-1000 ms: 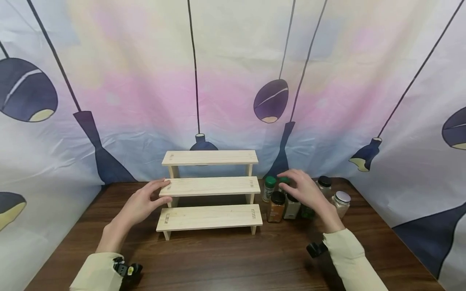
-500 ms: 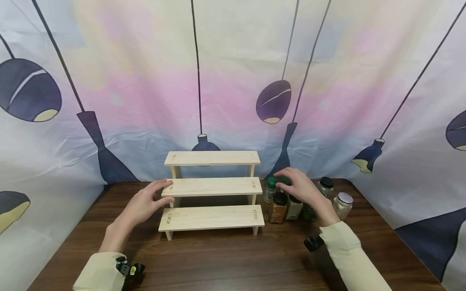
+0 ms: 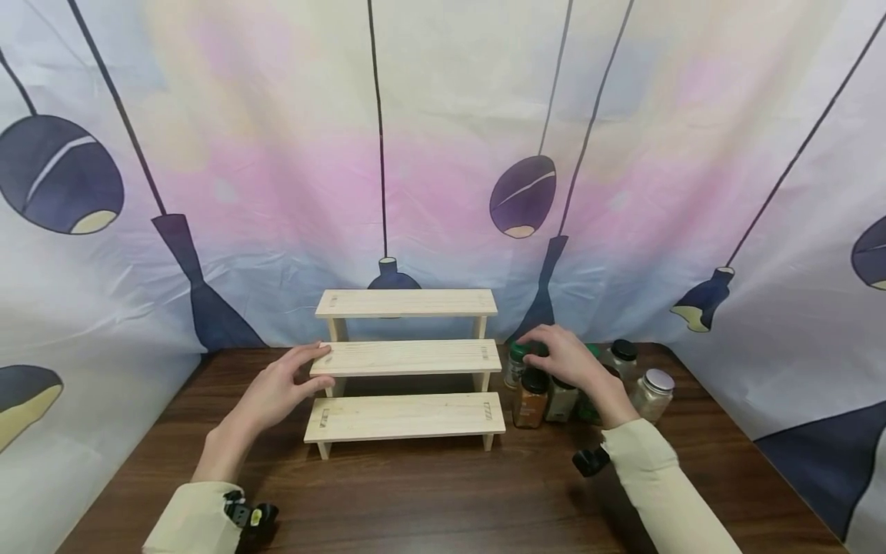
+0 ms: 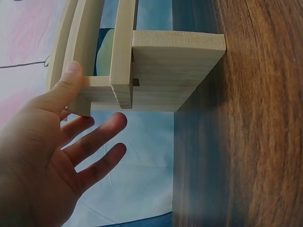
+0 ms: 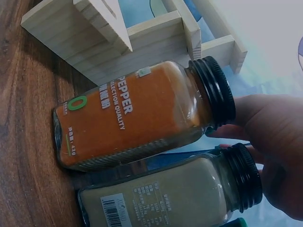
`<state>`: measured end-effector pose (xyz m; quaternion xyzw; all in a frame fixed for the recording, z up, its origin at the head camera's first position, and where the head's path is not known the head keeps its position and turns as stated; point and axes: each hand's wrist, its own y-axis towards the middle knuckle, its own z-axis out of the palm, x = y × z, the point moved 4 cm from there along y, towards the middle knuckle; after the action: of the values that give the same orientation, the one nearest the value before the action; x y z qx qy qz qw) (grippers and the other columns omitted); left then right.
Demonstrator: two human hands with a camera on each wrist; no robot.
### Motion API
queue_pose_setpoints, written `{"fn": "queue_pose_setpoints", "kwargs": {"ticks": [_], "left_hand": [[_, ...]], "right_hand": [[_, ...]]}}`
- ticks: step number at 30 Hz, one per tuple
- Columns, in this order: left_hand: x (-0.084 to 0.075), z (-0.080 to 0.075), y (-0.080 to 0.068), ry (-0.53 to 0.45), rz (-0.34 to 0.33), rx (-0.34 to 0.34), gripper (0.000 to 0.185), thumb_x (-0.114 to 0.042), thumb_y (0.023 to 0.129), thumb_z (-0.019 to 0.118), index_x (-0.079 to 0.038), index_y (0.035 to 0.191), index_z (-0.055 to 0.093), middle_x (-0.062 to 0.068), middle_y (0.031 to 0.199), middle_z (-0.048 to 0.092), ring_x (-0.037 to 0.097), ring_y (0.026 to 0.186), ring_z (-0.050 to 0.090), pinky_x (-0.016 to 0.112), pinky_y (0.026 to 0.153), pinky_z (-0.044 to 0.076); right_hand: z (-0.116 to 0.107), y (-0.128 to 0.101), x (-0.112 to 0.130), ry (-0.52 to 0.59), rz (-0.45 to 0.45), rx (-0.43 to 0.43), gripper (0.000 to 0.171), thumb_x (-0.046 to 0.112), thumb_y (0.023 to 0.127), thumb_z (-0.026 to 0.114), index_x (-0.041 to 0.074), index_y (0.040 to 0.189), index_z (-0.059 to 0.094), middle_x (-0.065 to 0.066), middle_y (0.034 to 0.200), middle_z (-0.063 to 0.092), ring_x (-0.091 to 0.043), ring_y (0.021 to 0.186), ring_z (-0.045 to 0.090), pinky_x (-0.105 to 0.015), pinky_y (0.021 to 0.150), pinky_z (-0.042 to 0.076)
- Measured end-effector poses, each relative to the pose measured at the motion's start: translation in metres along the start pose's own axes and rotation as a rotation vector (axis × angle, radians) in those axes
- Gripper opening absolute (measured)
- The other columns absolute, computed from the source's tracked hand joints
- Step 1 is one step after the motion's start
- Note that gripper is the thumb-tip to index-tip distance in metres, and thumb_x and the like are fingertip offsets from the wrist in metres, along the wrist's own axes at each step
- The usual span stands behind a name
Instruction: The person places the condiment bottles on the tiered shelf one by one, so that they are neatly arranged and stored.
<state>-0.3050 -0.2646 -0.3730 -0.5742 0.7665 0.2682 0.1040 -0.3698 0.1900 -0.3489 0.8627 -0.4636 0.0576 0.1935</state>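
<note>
A three-tier wooden shelf rack [image 3: 404,415] stands on the brown table. My left hand [image 3: 273,388] pinches the left end of its middle shelf, thumb at the front edge; in the left wrist view the other fingers [image 4: 102,142] spread below. To the right, my right hand [image 3: 571,360] reaches over the spice jars, thumb and forefinger on either side of a green-capped jar [image 3: 514,375]. In the right wrist view a pepper jar [image 5: 132,116] with orange powder and a beige-powder jar [image 5: 165,194] hide the fingertips, so I cannot tell whether they grip the cap.
Behind my right hand stand a black-capped jar [image 3: 623,355] and a silver-lidded jar [image 3: 652,396]. Another green cap [image 3: 593,350] shows beside my wrist. A printed cloth backdrop [image 3: 443,192] hangs close behind the rack and the table's [image 3: 415,500] far edge.
My right hand has moved left, from over two green caps to the leftmost green-capped jar. My left hand stays on the rack. The whole head view has shifted slightly.
</note>
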Motion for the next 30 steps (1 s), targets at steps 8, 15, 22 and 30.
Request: {"fn": "queue_pose_setpoints", "kwargs": {"ticks": [8,15,22,30], "left_hand": [[-0.001,0.0,0.001,-0.003,0.005,-0.003,0.066,-0.049,0.092,0.067,-0.016,0.147,0.05,0.016,0.154,0.043,0.028,0.098,0.067,0.05,0.081,0.052],[0.0,0.001,0.0,0.0,-0.007,0.0,0.067,-0.049,0.091,0.067,-0.016,0.147,0.05,0.015,0.155,0.042,0.018,0.089,0.066,0.044,0.077,0.052],[-0.001,0.001,0.001,-0.008,-0.011,0.003,0.065,-0.046,0.092,0.068,-0.015,0.147,0.049,0.016,0.155,0.042,0.029,0.101,0.067,0.05,0.08,0.052],[0.001,0.001,0.0,-0.007,-0.01,0.007,0.069,-0.052,0.091,0.066,-0.016,0.147,0.049,0.016,0.154,0.042,0.03,0.101,0.066,0.05,0.08,0.052]], "right_hand": [[0.002,0.003,-0.002,0.031,0.05,0.002,0.026,0.021,0.092,0.073,0.014,0.117,0.071,-0.008,0.117,0.07,-0.028,0.102,0.065,-0.047,0.082,0.053],[0.004,0.005,-0.002,0.031,0.081,-0.016,0.024,0.023,0.092,0.074,0.015,0.114,0.072,-0.007,0.115,0.07,-0.026,0.099,0.066,-0.045,0.08,0.054],[0.005,0.005,-0.004,0.05,0.087,-0.035,0.023,0.023,0.091,0.074,0.015,0.113,0.072,-0.005,0.112,0.07,-0.022,0.092,0.066,-0.042,0.076,0.054],[-0.006,0.005,0.003,0.073,0.057,-0.09,0.023,0.02,0.092,0.074,0.011,0.113,0.072,-0.007,0.109,0.07,-0.024,0.094,0.066,-0.043,0.076,0.055]]}}
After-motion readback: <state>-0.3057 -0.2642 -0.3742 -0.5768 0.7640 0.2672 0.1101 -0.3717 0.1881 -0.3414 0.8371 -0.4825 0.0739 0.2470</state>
